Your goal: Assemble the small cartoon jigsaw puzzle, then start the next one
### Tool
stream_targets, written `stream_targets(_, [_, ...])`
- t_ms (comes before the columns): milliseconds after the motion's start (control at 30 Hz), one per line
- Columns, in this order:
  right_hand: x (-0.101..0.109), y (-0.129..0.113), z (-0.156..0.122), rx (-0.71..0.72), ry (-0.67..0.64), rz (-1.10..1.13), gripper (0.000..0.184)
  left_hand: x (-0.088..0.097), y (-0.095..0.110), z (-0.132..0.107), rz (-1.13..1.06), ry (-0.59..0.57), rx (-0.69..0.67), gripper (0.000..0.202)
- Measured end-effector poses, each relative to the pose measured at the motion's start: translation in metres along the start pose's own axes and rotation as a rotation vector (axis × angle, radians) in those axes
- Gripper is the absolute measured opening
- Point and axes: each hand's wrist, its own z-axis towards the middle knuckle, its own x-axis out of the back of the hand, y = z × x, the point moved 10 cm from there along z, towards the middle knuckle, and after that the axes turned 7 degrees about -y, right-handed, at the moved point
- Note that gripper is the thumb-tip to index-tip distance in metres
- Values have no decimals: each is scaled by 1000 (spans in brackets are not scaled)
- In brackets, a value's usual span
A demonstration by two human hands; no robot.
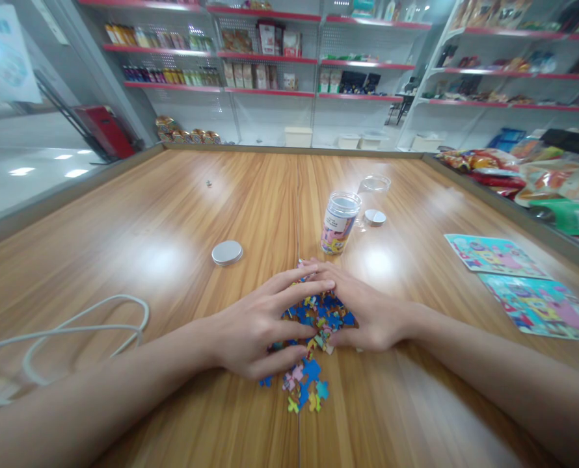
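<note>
Shop shelves [270, 62] with red edges and stocked goods line the back wall, and in front of us a wide wooden desk [172, 214] fills the view. Our left hand [257, 328] lies on the near side of a heap of small jigsaw pieces [321, 313], its grip spread wide, fingers fanned over the top of the heap. Our right hand [370, 312] meets it from the other side, its fingers laid close together and flat against the pieces, pinching nothing; the fingertips of both hands touch at the far edge of the heap. A few loose pieces [305, 387] lie just beside our left hand, towards us. Beyond the heap stands an upright clear jar [339, 222] with a printed label, uncapped. A round metal lid [227, 253] rests to its left, a smaller lid [375, 217] just to its right. Two printed picture sheets [514, 279] lie flat on the right, and a white cable [82, 325] loops at the left.
</note>
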Motion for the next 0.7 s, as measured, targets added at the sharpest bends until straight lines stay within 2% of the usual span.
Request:
stream_targets(133, [-2,3,-1,-15,-14,1,86,-1,3,2,-4,-29,-9,36])
stream_targets(267, [-4,7,-1,-55,-28,-8,87,1,7,3,-17,-35,-36,31])
stream_targets(533, [3,1,-3,7,29,0,79,1,4,1,-27,-26,-23,28])
stream_targets(600, [3,-3,-2,32,20,5,69,2,5,2,-15,-16,-25,28])
stream_targets(700, [1,-10,1,74,-7,-37,43,3,6,3,7,2,-27,29])
